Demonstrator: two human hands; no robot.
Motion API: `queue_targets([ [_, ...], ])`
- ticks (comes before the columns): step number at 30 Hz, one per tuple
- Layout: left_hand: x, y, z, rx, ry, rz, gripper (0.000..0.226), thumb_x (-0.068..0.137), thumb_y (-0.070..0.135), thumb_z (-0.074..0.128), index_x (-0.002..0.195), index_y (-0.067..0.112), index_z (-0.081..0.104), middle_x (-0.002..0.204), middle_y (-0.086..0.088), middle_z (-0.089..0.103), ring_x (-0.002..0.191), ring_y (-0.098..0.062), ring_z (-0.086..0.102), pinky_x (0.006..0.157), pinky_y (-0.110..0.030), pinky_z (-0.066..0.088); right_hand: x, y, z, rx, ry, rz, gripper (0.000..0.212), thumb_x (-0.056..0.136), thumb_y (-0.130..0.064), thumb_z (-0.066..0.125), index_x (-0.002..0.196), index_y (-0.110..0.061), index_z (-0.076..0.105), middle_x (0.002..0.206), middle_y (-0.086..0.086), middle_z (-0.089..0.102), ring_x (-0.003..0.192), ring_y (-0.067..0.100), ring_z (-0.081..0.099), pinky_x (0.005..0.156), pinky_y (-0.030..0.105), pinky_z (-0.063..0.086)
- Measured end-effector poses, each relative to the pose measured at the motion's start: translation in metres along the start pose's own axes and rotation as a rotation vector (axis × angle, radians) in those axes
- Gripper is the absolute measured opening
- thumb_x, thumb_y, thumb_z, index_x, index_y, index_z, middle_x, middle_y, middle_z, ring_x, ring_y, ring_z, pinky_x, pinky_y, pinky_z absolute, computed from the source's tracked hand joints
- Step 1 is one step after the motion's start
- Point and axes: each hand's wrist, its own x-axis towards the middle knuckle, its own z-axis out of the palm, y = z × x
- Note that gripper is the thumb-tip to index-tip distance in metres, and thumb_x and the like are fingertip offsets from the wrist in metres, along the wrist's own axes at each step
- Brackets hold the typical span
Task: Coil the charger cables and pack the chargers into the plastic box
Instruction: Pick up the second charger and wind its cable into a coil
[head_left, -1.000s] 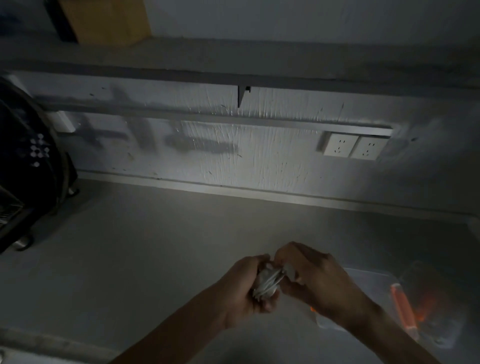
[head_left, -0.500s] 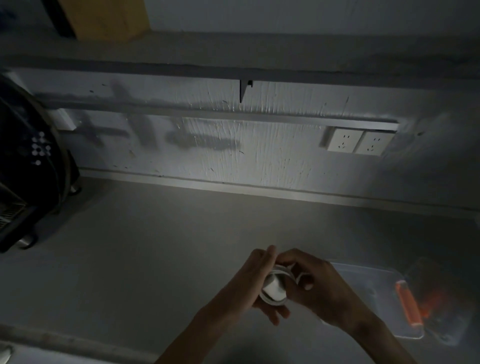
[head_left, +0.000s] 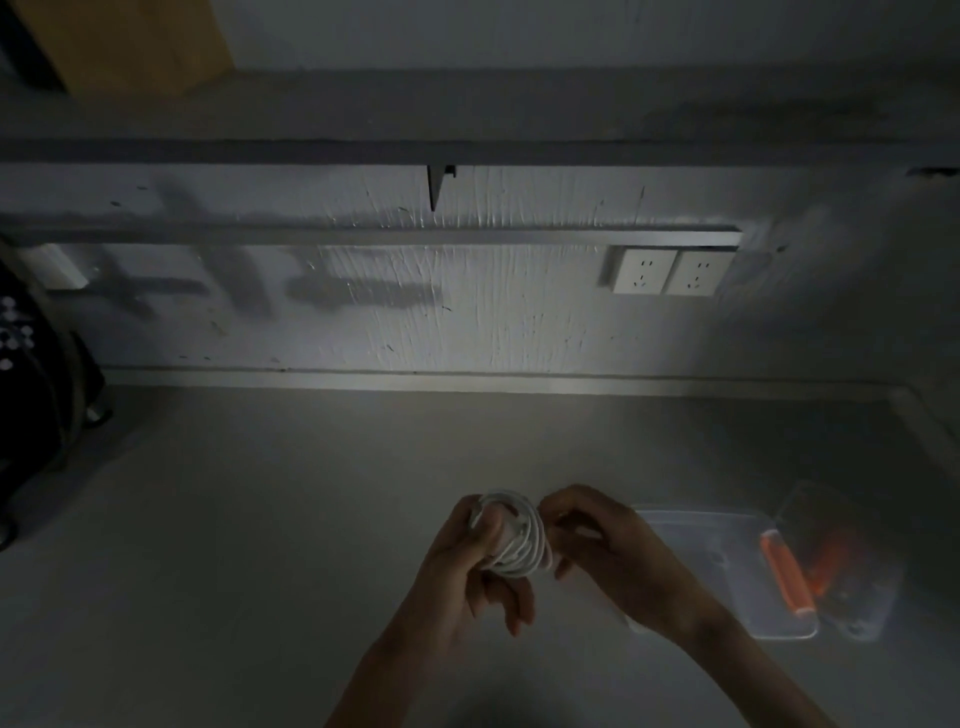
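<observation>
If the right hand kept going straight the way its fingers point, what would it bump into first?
The right hand points left, so it would probably meet the coiled white cable first, which its fingertips already seem to touch. The left hand sits right behind the coil.

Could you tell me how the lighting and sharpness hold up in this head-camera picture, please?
Head view: dim overall, with one pool of light on the wall fading to dark corners; the white cable coil stands out between the left hand and right hand; the plastic box at right is murky and soft; straight wall lines bow from wide-angle distortion.
</observation>
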Motion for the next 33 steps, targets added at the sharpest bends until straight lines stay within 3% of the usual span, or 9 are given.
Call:
queue_targets([
  [3, 0.003, 0.001, -0.002, -0.023, -0.040, 0.031, 0.057, 0.082, 0.044, 0.063, 0.100, -0.007, 0.045, 0.078, -0.027, 0.060, 0.040, -0.026, 0.054, 0.037, -0.024, 0.042, 0.003, -0.005, -0.003, 0.025, -0.010, 0.014, 0.017, 0.085, 0.004, 0.064, 0.081, -0.013, 0.065, 0.071, -0.002, 0.067, 0.062, 0.009, 0.062, 0.056, 0.027, 0.052],
  [6, 0.006, 0.006, 0.000, -0.022, -0.032, 0.098, 0.049, 0.086, 0.042, 0.054, 0.097, -0.006, 0.048, 0.078, -0.029, 0.058, 0.039, -0.026, 0.053, 0.037, -0.024, 0.041, 0.001, -0.011, -0.009, 0.030, -0.025, 0.025, 0.020, 0.086, 0.003, 0.063, 0.079, -0.016, 0.066, 0.065, -0.006, 0.066, 0.058, 0.009, 0.061, 0.057, 0.026, 0.052],
  [12, 0.008, 0.019, 0.009, 0.094, 0.010, 0.230, 0.039, 0.091, 0.033, 0.051, 0.097, -0.006, 0.049, 0.070, -0.024, 0.061, 0.039, -0.026, 0.051, 0.039, -0.026, 0.041, -0.006, -0.013, -0.015, -0.111, 0.120, -0.031, 0.017, 0.087, -0.006, 0.062, 0.080, -0.021, 0.064, 0.071, -0.004, 0.065, 0.057, 0.011, 0.061, 0.057, 0.021, 0.050],
  [16, 0.009, 0.023, 0.011, 0.032, -0.017, 0.213, 0.029, 0.091, 0.027, 0.044, 0.097, -0.001, 0.049, 0.072, -0.021, 0.063, 0.039, -0.026, 0.051, 0.039, -0.025, 0.041, -0.015, -0.008, -0.025, -0.181, 0.184, -0.029, 0.017, 0.088, -0.006, 0.062, 0.080, -0.021, 0.062, 0.067, -0.013, 0.065, 0.055, 0.007, 0.060, 0.056, 0.013, 0.045],
  [21, 0.013, 0.013, 0.018, -0.083, -0.021, 0.120, 0.032, 0.089, 0.028, 0.046, 0.105, 0.001, 0.049, 0.080, -0.026, 0.064, 0.047, -0.030, 0.055, 0.043, -0.029, 0.043, -0.013, 0.014, -0.016, -0.109, 0.254, 0.031, 0.020, 0.088, -0.001, 0.061, 0.082, -0.020, 0.061, 0.070, -0.007, 0.065, 0.057, 0.004, 0.059, 0.057, 0.012, 0.046],
  [24, 0.018, 0.009, 0.020, -0.022, 0.005, 0.130, 0.035, 0.090, 0.025, 0.046, 0.110, -0.004, 0.044, 0.093, -0.037, 0.061, 0.057, -0.033, 0.059, 0.048, -0.033, 0.049, -0.009, 0.032, -0.004, 0.013, 0.225, 0.051, 0.017, 0.087, -0.010, 0.061, 0.097, -0.024, 0.063, 0.090, -0.002, 0.068, 0.073, 0.013, 0.065, 0.062, 0.027, 0.055],
  [26, 0.022, 0.007, 0.020, -0.011, 0.050, 0.138, 0.042, 0.088, 0.026, 0.050, 0.113, -0.006, 0.042, 0.096, -0.038, 0.059, 0.061, -0.035, 0.061, 0.051, -0.036, 0.052, -0.009, 0.041, -0.001, 0.033, 0.264, 0.064, 0.034, 0.089, -0.008, 0.061, 0.114, -0.030, 0.060, 0.114, -0.002, 0.062, 0.084, 0.017, 0.066, 0.068, 0.032, 0.058],
  [28, 0.026, 0.003, 0.020, 0.005, 0.084, 0.144, 0.043, 0.086, 0.026, 0.053, 0.115, -0.004, 0.042, 0.096, -0.031, 0.060, 0.068, -0.039, 0.063, 0.055, -0.038, 0.054, -0.009, 0.043, -0.003, 0.041, 0.337, 0.063, 0.048, 0.090, -0.002, 0.060, 0.122, -0.037, 0.054, 0.120, -0.009, 0.057, 0.087, 0.012, 0.065, 0.071, 0.029, 0.058],
  [33, 0.036, -0.016, 0.027, 0.016, 0.093, 0.093, 0.038, 0.086, 0.030, 0.053, 0.114, 0.006, 0.045, 0.102, -0.026, 0.063, 0.082, -0.045, 0.067, 0.062, -0.041, 0.057, -0.020, 0.035, -0.015, 0.160, 0.486, 0.121, 0.021, 0.092, -0.005, 0.057, 0.103, -0.020, 0.067, 0.084, 0.006, 0.069, 0.063, 0.008, 0.063, 0.052, 0.019, 0.051],
])
